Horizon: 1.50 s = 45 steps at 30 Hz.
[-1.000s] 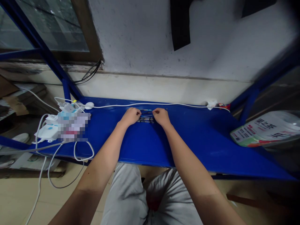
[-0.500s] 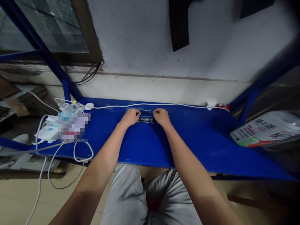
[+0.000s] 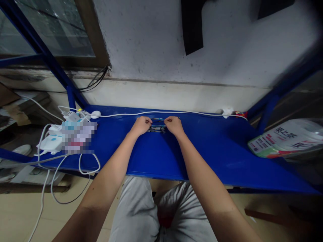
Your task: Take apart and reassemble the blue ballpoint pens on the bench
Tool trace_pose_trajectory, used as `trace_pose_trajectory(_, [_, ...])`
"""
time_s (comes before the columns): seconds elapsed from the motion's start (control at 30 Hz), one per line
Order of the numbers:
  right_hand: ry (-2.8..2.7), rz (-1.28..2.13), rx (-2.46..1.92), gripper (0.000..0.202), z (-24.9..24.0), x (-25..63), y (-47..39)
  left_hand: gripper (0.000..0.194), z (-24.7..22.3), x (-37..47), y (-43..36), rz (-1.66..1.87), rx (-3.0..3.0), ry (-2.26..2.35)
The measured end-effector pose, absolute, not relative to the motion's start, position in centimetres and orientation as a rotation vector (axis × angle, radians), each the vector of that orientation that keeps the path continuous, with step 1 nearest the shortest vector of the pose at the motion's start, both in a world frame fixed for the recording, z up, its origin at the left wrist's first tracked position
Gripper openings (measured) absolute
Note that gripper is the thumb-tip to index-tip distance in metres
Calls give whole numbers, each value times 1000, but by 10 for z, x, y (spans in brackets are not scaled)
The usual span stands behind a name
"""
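Observation:
Several thin dark and blue pens lie side by side on the blue table, between my two hands. My left hand is closed in a pinch at their left end, and my right hand is pinched at the right end. Between my fingertips, just behind the row, runs one thin blue pen; both hands appear to hold its ends. Fingers partly hide the ends of the row.
White power strips and plugs with looping cables sit at the table's left. A white cable runs along the back edge. On the right lies a large plastic bottle. Blue frame posts rise at both sides.
Both hands have stayed in nearly the same place. The blue pen behind the row looks slightly shifted, and the row's blue pen lies a little straighter.

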State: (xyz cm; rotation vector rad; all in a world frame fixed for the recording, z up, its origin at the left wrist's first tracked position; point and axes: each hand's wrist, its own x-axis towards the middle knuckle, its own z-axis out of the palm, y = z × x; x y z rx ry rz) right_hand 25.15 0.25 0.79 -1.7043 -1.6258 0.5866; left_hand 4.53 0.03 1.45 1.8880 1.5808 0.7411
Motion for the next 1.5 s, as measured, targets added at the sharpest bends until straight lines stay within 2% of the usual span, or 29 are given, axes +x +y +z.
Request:
trace_pose_trajectory(0.27, [-1593,623,-1686,23,7,252,4,24,15,49,2,774,1824,1614])
trace_pose_trajectory(0.5, [-1720,445,-1602,26,-8,260,14,20,12,29,12,773,2213,1889])
trace_pose_trajectory(0.63, [-1830,377,-1551,30,-16,261,20,17,11,22,13,720,2145,1902])
trace_pose_trajectory(0.9, [-1954,366,-1489,38,-26,262,32,26,4,22,15,645,2122,1836])
trace_pose_trajectory(1.33, [-1958,390,-1488,24,-28,262,36,28,3,27,19,642,2157,1894])
trace_pose_trajectory(1.5, [-1960,375,-1531,23,-28,264,36,21,4,28,19,620,2164,1905])
